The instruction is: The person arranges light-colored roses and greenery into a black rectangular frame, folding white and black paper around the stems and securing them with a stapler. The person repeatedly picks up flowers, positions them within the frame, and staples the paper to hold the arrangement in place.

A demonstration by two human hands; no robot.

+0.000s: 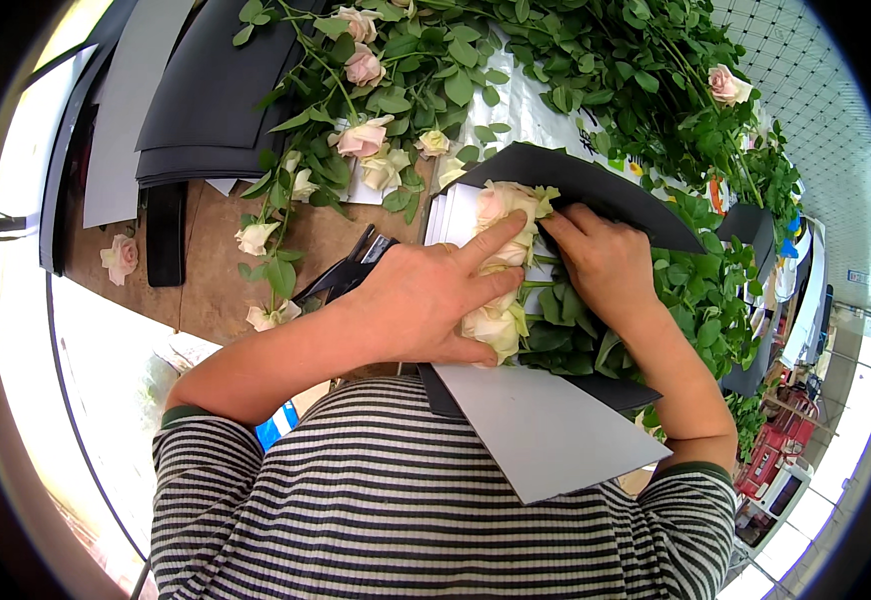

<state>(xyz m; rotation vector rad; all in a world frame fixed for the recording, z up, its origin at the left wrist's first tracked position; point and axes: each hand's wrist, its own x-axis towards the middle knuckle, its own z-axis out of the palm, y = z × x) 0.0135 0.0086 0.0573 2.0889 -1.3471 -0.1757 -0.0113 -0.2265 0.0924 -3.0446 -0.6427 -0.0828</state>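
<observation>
At bench (221, 272), left hand (416, 300) spread over roses (496, 328), unclenched; right hand (606, 262) curled alongside, grip hidden. Apparent step: aligning roses; next move calls for light pressure.

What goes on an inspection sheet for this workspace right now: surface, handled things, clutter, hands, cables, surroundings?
Surface: brown tabletop, partly under leafy rose stems.
Handled things: pale pink and cream roses in a row; black sheet beyond them, grey sheet angled toward the striped shirt.
Clutter: stacked black sheets, a loose pink rose at the left.
Hands: left hand spread over the roses; right hand curled at their right, grip unclear.
Cables: nothing seen for certain.
Surroundings: red vehicle-like object at lower right, details too small.
</observation>
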